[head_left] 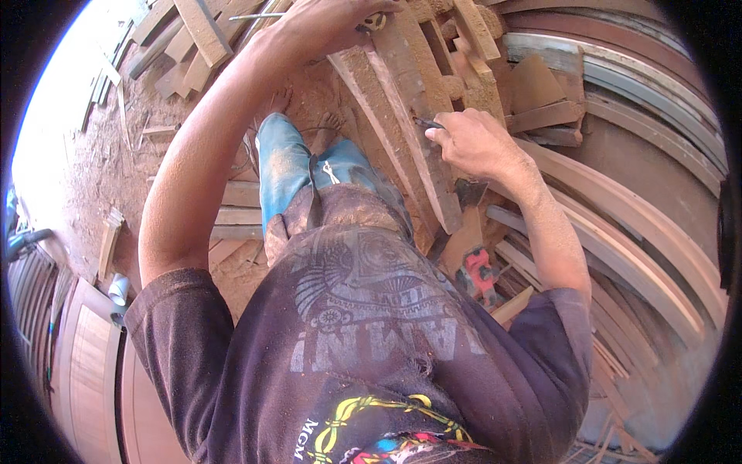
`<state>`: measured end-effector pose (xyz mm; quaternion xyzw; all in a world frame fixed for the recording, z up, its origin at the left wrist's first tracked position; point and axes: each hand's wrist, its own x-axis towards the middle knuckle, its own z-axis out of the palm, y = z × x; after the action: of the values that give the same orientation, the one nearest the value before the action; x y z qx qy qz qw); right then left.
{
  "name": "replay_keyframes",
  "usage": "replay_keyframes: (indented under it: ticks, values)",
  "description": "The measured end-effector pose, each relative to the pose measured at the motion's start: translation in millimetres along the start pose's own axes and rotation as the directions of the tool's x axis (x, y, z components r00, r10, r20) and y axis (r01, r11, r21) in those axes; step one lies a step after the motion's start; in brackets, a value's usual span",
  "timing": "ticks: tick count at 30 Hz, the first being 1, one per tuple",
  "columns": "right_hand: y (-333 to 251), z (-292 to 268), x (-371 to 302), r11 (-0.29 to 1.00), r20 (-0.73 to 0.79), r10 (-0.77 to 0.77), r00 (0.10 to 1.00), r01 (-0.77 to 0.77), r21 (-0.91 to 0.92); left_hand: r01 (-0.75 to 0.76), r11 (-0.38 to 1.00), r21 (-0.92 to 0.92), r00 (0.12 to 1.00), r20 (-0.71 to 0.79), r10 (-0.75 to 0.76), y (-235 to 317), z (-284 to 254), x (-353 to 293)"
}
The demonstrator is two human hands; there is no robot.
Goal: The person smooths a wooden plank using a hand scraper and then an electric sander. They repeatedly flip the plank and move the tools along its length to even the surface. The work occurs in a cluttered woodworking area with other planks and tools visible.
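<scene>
At the top edge, my left hand [332, 27] reaches over a long timber beam [406, 66], its fingers partly cut off by the frame. Under it sits a small round yellow-and-black object [374, 22], which the hand seems to grip; its kind is unclear. Lower down the same beam, my right hand [475, 143] is closed on a thin dark pencil-like stick [427, 122]. The tip of the stick points left, at the beam's face. Sawdust covers the wood and both forearms.
Notched timber blocks [471, 73] lie beyond the beam. Long boards [618, 209] are stacked on the right, and a red power tool [479, 274] rests near my right elbow. Loose offcuts [201, 35] lie at upper left. Wooden panels [85, 363] stand at lower left.
</scene>
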<state>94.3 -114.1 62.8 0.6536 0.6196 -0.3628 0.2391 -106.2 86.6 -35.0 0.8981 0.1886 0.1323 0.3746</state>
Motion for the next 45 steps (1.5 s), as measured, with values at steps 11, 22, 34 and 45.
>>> replay_keyframes:
  ticks: [11,22,34,45]
  values:
    - [-15,-40,46,0.958,0.460,0.083,0.884,-0.197,0.207,0.023,0.997,-0.074,1.000,0.015,-0.022,-18,-4,-5]
    - [17,2,39,0.980,0.158,-0.139,0.978,0.112,0.167,0.049,0.997,-0.054,0.998,0.046,-0.047,-16,9,1]
    - [0,1,14,0.980,0.226,0.006,0.974,-0.050,0.190,-0.002,0.999,-0.046,1.000,0.013,0.003,-19,5,0]
    - [-16,-28,18,0.842,0.489,0.295,0.821,-0.466,0.274,0.069,0.994,-0.089,0.996,0.054,-0.065,6,7,7]
